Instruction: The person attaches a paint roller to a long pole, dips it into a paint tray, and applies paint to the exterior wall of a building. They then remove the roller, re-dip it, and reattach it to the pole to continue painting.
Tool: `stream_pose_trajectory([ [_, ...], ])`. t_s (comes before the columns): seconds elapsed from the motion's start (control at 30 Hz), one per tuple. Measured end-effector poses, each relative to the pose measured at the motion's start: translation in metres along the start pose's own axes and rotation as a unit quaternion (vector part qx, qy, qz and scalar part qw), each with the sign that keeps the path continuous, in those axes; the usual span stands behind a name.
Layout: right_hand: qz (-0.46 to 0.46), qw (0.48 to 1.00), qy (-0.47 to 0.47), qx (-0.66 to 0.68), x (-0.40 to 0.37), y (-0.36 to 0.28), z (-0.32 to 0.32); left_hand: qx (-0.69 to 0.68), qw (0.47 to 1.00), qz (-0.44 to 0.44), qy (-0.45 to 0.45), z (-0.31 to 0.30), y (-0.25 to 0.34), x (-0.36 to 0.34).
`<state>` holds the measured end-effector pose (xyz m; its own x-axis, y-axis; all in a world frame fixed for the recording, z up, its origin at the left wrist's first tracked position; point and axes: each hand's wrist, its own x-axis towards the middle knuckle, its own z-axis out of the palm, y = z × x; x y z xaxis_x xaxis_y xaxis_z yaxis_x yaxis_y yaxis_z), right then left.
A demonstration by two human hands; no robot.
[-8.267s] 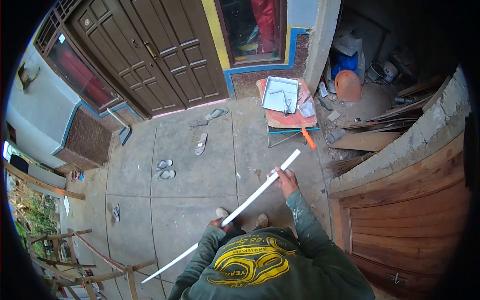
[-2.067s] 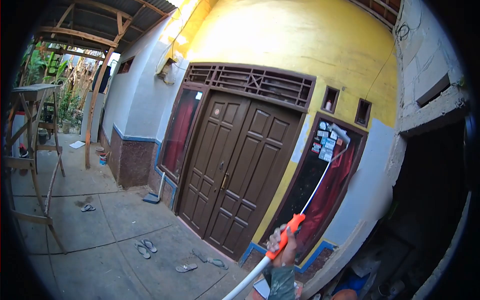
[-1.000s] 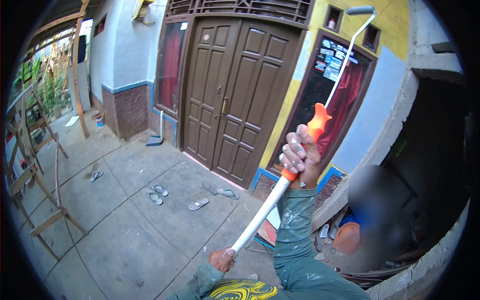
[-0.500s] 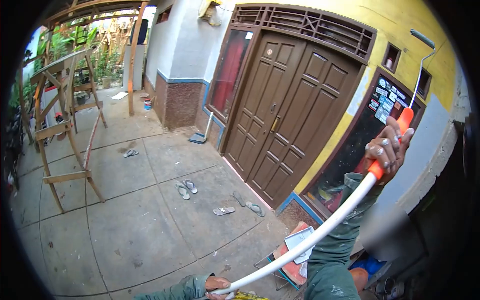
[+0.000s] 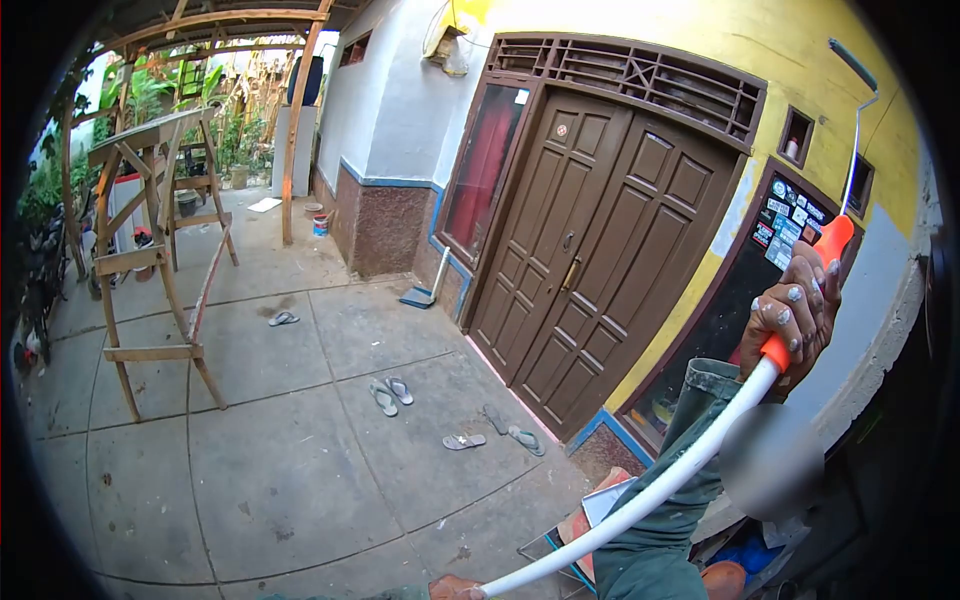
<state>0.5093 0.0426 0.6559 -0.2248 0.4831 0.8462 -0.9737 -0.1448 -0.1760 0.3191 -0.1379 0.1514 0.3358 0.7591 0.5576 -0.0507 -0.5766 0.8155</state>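
Yellow wall [image 5: 800, 80], upper right: roller [image 5: 853, 64] had risen across it, clear of the window [image 5: 725, 320]. My right hand [image 5: 797, 312] gripped handle [image 5: 832, 240]; left hand [image 5: 456, 587], pole [image 5: 691, 464].

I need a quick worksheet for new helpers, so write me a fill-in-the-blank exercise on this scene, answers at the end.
1. The right hand grips a handle coloured ____.
2. The left hand holds a pole coloured ____.
3. In the picture, the roller shows against a wall coloured ____.
4. The stickers are on the window to the picture's ____ of the double door.

Missing words: orange; white; yellow; right.
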Motion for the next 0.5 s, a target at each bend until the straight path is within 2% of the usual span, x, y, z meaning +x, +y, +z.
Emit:
stream_pose_trajectory([
  [0.03,0.027,0.999,-0.018,0.002,-0.002,0.0,-0.002,-0.092,0.988,-0.125,-0.005,-0.001,0.003,-0.007],
  [0.07,0.055,0.998,-0.035,0.004,-0.004,0.0,-0.004,-0.182,0.951,-0.248,-0.009,-0.009,0.027,0.001],
  [0.1,0.084,0.995,-0.054,0.008,-0.004,-0.001,-0.008,-0.183,0.951,-0.249,-0.004,-0.011,0.037,0.003],
  [0.17,0.142,0.985,-0.096,0.017,0.002,-0.004,-0.016,-0.283,0.895,-0.343,0.005,-0.013,0.048,0.009],
  [0.3,0.246,0.951,-0.184,0.033,0.01,-0.011,-0.034,-0.257,0.914,-0.313,0.02,-0.012,0.037,0.0],
  [0.4,0.314,0.917,-0.244,0.036,0.01,-0.016,-0.041,-0.225,0.907,-0.355,0.041,-0.02,0.067,0.017],
  [0.43,0.313,0.918,-0.242,0.036,0.005,-0.012,-0.034,-0.216,0.902,-0.37,0.045,-0.022,0.076,0.021],
  [0.47,0.195,0.971,-0.121,-0.069,-0.003,-0.004,-0.019,-0.207,0.898,-0.386,0.049,-0.021,0.08,0.022],
  [0.5,0.07,0.983,0.005,-0.171,-0.009,0.002,-0.012,-0.208,0.896,-0.388,0.049,-0.019,0.076,0.018],
])
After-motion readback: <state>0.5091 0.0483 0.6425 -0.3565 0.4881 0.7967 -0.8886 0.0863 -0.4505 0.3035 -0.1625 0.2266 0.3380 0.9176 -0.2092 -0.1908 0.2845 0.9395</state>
